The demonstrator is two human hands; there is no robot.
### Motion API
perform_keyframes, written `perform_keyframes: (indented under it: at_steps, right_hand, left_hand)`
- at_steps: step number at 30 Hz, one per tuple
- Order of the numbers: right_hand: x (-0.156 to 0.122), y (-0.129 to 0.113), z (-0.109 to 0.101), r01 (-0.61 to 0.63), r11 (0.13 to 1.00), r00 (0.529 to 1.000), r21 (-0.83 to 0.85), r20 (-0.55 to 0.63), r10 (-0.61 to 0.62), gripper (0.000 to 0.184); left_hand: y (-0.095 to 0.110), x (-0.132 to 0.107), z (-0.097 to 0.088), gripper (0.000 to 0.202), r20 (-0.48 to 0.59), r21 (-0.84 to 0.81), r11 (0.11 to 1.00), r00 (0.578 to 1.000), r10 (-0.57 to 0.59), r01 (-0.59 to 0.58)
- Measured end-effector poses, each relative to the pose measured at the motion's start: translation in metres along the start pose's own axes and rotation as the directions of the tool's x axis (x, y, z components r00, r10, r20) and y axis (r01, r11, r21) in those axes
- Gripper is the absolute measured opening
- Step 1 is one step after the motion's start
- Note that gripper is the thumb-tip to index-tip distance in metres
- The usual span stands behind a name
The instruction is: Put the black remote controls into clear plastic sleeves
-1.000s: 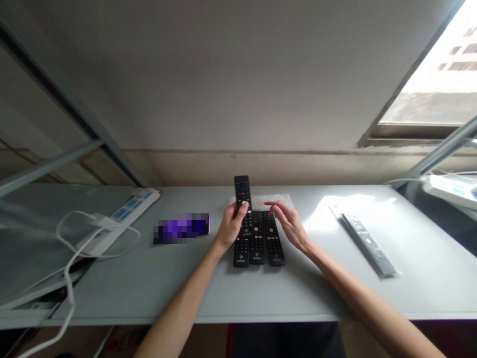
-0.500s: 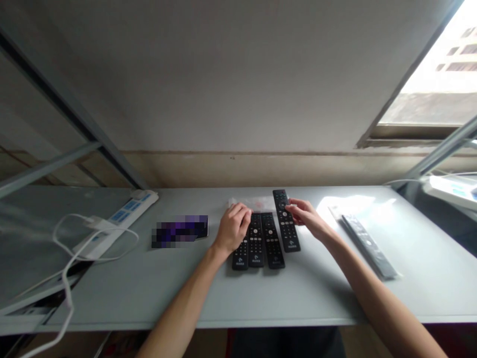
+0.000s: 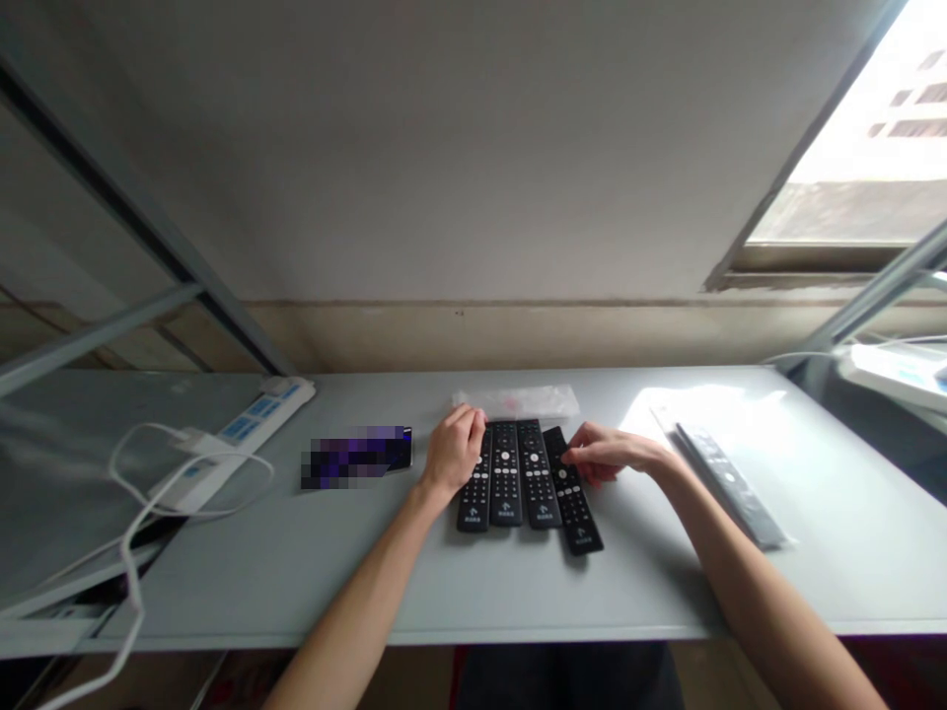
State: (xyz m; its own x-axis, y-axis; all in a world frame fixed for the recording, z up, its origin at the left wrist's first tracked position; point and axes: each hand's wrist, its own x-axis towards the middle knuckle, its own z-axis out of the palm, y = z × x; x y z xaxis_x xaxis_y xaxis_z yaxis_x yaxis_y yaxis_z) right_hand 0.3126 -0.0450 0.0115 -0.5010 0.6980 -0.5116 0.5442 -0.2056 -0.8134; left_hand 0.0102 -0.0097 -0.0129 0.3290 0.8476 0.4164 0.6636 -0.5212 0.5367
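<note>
Dormitory-like room, grey metal-framed desk (image 3: 480, 592), plain wall (image 3: 473, 177), power strip (image 3: 252, 421), window (image 3: 873, 148)

Grey wall (image 3: 459, 148); pale desk (image 3: 355, 572) before it; window (image 3: 873, 168) upper right; sunlight (image 3: 706, 399) on the desk.

A phone (image 3: 359, 460) lies near a white power strip (image 3: 229, 439) and looped cable (image 3: 134, 592), a window (image 3: 843, 202) at upper right.

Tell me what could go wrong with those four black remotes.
The slanted remote in the right hand might bump the neighbouring remote askew, since they lie so close. The left hand is at the top end of the leftmost remote and could nudge it out of line.
</note>
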Motion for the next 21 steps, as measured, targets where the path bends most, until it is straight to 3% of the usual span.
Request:
perform_keyframes:
  at_steps: [2, 4, 6, 8, 10, 16, 21]
  right_hand:
    - [-0.001, -0.002, -0.001, 0.027, 0.999, 0.999, -0.036, -0.033, -0.028, 0.055]
    - [0.001, -0.004, -0.002, 0.074, 0.995, 0.974, -0.071, -0.21, -0.087, 0.059]
    - [0.007, -0.003, -0.001, 0.118, 0.985, 0.884, -0.13, -0.437, -0.163, 0.058]
    - [0.014, 0.0, 0.001, 0.127, 0.971, 0.784, -0.203, -0.579, -0.224, 0.057]
    - [0.022, 0.003, 0.005, 0.108, 0.959, 0.735, -0.261, -0.629, -0.254, 0.058]
    - [0.036, 0.008, 0.014, 0.12, 0.953, 0.677, -0.278, -0.679, -0.283, 0.057]
    - [0.039, 0.004, 0.021, 0.14, 0.951, 0.587, -0.275, -0.75, -0.304, 0.057]
  left_hand:
    - [0.0, 0.0, 0.001, 0.042, -0.007, -0.003, 1.0, 1.0, -0.005, 0.005]
    - [0.0, 0.0, 0.003, 0.041, -0.014, 0.003, 1.0, 1.0, -0.013, 0.013]
    - [-0.001, -0.001, 0.004, 0.04, -0.021, 0.015, 1.0, 1.0, -0.021, 0.021]
    - [-0.002, -0.001, 0.004, 0.039, -0.034, 0.023, 0.999, 0.999, -0.026, 0.027]
    - [-0.003, -0.001, 0.005, 0.038, -0.052, 0.02, 0.999, 0.998, -0.03, 0.031]
    - [-0.012, 0.001, 0.005, 0.038, -0.116, -0.025, 0.999, 0.993, -0.03, 0.027]
    - [-0.016, 0.002, 0.004, 0.042, -0.174, -0.002, 1.0, 0.985, -0.022, 0.022]
